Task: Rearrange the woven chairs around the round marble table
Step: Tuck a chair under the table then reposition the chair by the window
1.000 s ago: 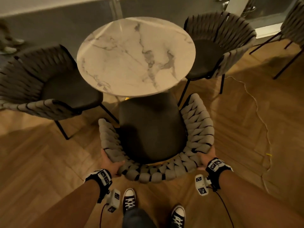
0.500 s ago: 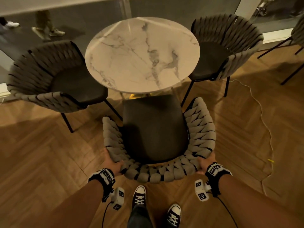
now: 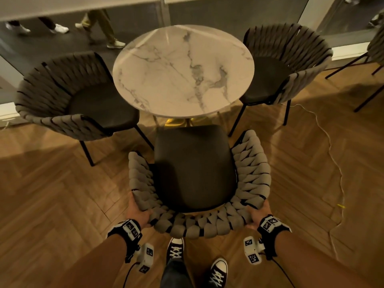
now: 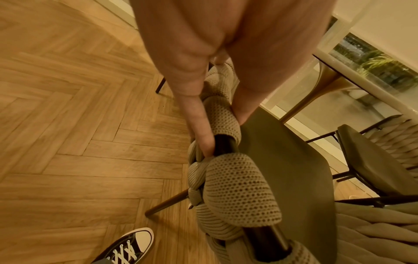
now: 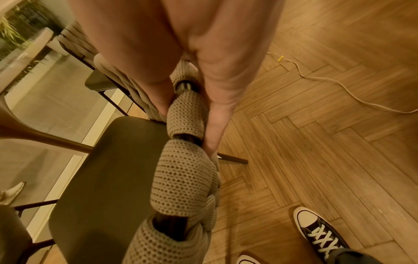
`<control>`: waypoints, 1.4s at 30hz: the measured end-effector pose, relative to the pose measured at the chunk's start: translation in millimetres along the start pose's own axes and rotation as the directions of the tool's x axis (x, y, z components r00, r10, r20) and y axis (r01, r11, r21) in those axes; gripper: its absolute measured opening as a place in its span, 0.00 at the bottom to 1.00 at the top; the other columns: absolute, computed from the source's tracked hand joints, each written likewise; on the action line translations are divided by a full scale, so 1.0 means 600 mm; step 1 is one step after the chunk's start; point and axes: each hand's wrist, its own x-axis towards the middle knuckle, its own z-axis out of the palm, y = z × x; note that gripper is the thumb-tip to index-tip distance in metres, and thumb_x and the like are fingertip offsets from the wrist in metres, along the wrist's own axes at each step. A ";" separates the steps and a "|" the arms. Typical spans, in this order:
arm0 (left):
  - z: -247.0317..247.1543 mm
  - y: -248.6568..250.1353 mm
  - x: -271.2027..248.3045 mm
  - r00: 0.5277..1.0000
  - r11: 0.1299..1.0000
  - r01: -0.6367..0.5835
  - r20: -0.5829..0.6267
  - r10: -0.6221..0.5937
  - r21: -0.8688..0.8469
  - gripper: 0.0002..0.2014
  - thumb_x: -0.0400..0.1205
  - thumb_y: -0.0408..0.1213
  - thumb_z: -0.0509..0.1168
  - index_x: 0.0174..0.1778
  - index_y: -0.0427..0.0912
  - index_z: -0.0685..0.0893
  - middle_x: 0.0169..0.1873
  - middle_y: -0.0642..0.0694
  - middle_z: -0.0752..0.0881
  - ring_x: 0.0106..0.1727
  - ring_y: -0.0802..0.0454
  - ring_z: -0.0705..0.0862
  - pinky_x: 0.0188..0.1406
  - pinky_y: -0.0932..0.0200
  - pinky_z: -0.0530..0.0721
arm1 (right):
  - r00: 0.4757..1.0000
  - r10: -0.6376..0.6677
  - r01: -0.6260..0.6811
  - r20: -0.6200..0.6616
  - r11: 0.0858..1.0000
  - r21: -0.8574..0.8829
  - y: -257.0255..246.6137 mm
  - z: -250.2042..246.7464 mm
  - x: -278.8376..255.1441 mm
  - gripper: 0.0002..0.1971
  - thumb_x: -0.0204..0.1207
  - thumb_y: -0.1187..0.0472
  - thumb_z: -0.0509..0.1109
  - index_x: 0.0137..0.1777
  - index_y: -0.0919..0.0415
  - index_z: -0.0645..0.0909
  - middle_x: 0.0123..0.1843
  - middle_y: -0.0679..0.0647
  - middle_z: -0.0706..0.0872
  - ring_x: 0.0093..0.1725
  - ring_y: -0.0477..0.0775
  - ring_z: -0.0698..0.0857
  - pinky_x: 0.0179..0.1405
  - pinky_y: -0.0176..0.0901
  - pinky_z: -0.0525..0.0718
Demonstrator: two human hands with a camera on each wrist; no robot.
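Note:
The round marble table (image 3: 182,69) stands on a gold base. Directly in front of me is a woven chair (image 3: 193,169) with a dark seat, its front edge just short of the table top. My left hand (image 3: 136,210) grips the left rear of its braided backrest, and my right hand (image 3: 258,212) grips the right rear. In the left wrist view my fingers (image 4: 194,110) wrap the padded rail (image 4: 237,187) from outside with the thumb inside. In the right wrist view the fingers (image 5: 217,125) clamp the rail (image 5: 185,175) the same way. Two more woven chairs flank the table: left (image 3: 72,94), right (image 3: 280,65).
A pale cable (image 3: 332,154) snakes over the herringbone floor to the right. Another chair's legs (image 3: 367,88) stand at the far right. A glass wall runs behind the table, with people's legs (image 3: 99,23) beyond it. My shoes (image 3: 175,249) are just behind the chair.
The near chair has come back toward me: its seat front was under the table top and now sits clear of it, showing the gold base. Both hands keep their grip.

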 end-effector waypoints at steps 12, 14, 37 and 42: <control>0.007 -0.001 0.025 0.999 0.989 -0.042 -0.019 0.045 0.143 0.49 0.76 0.31 0.70 0.83 0.69 0.48 0.75 0.37 0.75 0.51 0.30 0.87 0.33 0.34 0.92 | 1.000 -0.004 0.003 0.026 0.999 0.046 -0.002 -0.001 0.020 0.33 0.81 0.64 0.70 0.78 0.38 0.62 0.77 0.59 0.74 0.68 0.73 0.80 0.37 0.70 0.89; 0.009 0.003 0.027 0.998 0.988 -0.062 0.000 0.062 0.143 0.48 0.78 0.31 0.68 0.84 0.68 0.47 0.76 0.37 0.74 0.43 0.36 0.86 0.33 0.33 0.92 | 0.999 -0.006 0.004 0.038 0.998 0.060 -0.011 -0.004 0.024 0.33 0.80 0.64 0.70 0.78 0.36 0.62 0.77 0.59 0.74 0.67 0.73 0.80 0.39 0.72 0.88; 0.032 -0.032 0.031 0.997 0.990 -0.058 -0.049 0.064 0.127 0.53 0.74 0.27 0.71 0.82 0.72 0.47 0.81 0.41 0.67 0.63 0.27 0.81 0.31 0.28 0.90 | 1.000 0.017 -0.017 0.009 1.000 0.024 -0.010 -0.026 -0.002 0.35 0.82 0.68 0.66 0.82 0.41 0.58 0.81 0.61 0.69 0.72 0.76 0.75 0.30 0.61 0.85; 0.032 -0.034 0.027 0.997 0.994 -0.048 -0.050 0.053 0.101 0.53 0.74 0.28 0.71 0.81 0.74 0.46 0.80 0.42 0.68 0.63 0.28 0.81 0.35 0.26 0.89 | 1.000 -0.005 0.005 0.017 0.999 0.046 -0.015 -0.028 -0.013 0.34 0.83 0.69 0.65 0.83 0.44 0.57 0.82 0.63 0.68 0.73 0.77 0.74 0.45 0.73 0.85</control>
